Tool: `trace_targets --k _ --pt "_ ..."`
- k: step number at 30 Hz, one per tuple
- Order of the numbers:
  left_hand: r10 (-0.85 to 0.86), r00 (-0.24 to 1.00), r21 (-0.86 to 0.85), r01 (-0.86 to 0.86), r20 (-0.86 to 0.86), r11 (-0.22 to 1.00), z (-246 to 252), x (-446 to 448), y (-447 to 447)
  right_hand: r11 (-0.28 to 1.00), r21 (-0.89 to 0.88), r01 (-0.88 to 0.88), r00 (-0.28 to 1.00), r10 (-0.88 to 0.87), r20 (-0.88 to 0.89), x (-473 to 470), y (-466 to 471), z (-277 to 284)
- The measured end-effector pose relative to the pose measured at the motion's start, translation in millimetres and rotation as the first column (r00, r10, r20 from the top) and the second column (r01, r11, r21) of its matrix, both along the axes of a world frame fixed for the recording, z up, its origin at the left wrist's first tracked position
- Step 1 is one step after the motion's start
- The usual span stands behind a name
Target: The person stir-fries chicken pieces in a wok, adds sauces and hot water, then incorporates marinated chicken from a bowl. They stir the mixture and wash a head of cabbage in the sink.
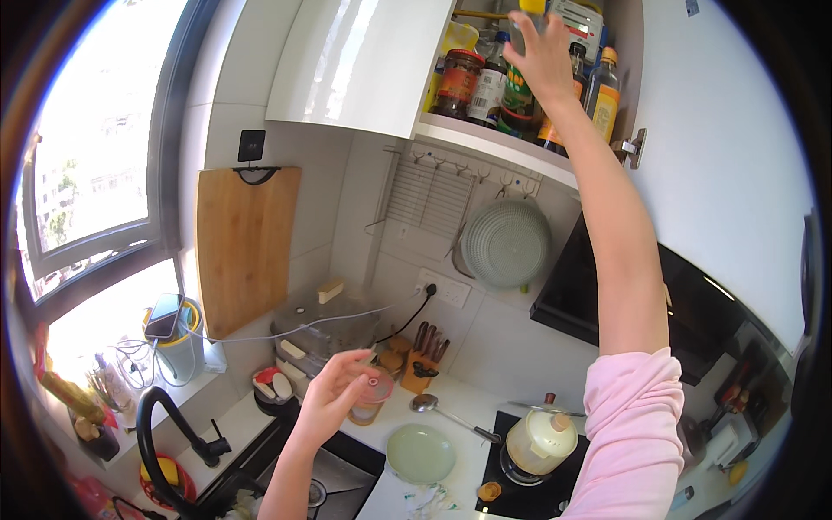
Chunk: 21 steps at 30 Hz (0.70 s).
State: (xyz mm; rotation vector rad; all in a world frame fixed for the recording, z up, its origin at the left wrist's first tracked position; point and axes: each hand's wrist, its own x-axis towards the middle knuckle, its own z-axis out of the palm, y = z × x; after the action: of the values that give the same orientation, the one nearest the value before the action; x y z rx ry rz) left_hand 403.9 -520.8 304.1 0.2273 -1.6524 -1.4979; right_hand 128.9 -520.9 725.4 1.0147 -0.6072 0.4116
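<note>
My right hand [543, 55] reaches up into the open wall cabinet, its fingers spread around the upper part of a bottle with a yellow cap [533, 6] and a green label. Whether the fingers grip it cannot be told. Beside it on the shelf are a red-lidded jar [458, 84], a dark bottle with a white label [487, 94] and a bottle with a yellow label [606, 101]. My left hand [335, 393] is above the counter by the sink, fingers bent, in front of a jar with a pinkish clear lid [378, 389]; whether it touches the lid is unclear.
A green plate [421, 454], a ladle [455, 419] and a knife block [422, 370] stand on the counter. A lidded pot [541, 442] sits on the black hob. The black faucet [153, 448] rises at the left. The cabinet door [728, 130] hangs open at the right.
</note>
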Motion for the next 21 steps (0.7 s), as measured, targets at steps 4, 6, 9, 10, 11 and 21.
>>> trace_targets --k 4,6,9,10,11,21 --pt "0.077 0.991 -0.068 -0.084 -0.106 0.994 14 2 11 0.991 -0.027 -0.129 0.990 0.127 -0.062 79 28 -21" --pt "0.113 0.979 -0.171 -0.142 -0.170 0.975 25 9 17 0.967 0.127 -0.220 0.975 0.222 0.002 111 50 -50" --pt "0.298 0.899 -0.317 -0.398 -0.320 0.861 36 16 34 0.714 0.481 -0.509 0.860 0.397 0.322 132 73 -127" --pt "0.318 0.889 -0.331 -0.424 -0.329 0.843 36 17 43 0.618 0.547 -0.565 0.825 0.432 0.364 136 78 -163" --pt "0.337 0.881 -0.345 -0.446 -0.333 0.826 35 17 53 0.511 0.602 -0.614 0.787 0.457 0.414 138 83 -201" --pt "0.568 0.823 -0.439 -0.515 -0.013 0.736 -35 -34 167 -0.113 0.038 -0.993 0.041 -0.024 0.999 104 224 -357"
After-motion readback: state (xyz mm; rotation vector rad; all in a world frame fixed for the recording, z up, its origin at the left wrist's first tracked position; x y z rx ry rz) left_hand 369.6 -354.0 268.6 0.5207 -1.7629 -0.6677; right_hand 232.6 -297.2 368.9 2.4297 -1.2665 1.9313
